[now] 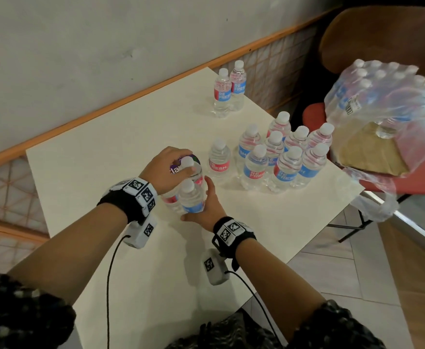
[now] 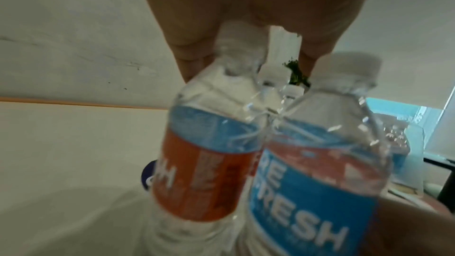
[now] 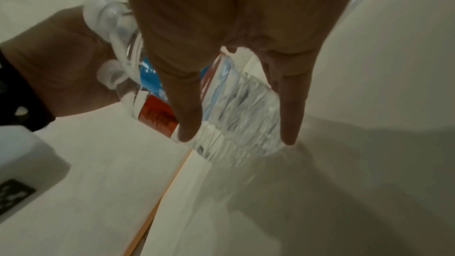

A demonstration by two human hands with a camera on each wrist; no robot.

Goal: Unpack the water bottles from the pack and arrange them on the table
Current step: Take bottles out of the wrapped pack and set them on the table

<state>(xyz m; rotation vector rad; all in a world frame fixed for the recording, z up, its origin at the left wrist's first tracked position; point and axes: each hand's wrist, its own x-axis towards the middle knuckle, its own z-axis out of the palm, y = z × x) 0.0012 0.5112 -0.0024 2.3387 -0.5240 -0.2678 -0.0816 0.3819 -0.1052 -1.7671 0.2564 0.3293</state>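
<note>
Near the middle of the white table [image 1: 100, 157], both hands hold a small cluster of clear water bottles [image 1: 192, 200] with red and blue labels. My left hand [image 1: 166, 170] grips them from above at the necks; the left wrist view shows a red-label bottle [image 2: 204, 172] and a blue-label bottle [image 2: 307, 182]. My right hand [image 1: 203, 210] clasps the nearest bottle [image 3: 236, 108] from the side, with its fingers [image 3: 182, 85] spread along it. The torn plastic pack [image 1: 372, 96], with bottles inside, sits on a chair to the right.
Several bottles [image 1: 282, 159] stand grouped at the table's right edge, with a single one [image 1: 219, 159] beside them and a pair [image 1: 229, 89] at the far corner. A round purple sticker [image 1: 193, 158] lies under the held cluster. A wall runs along the left.
</note>
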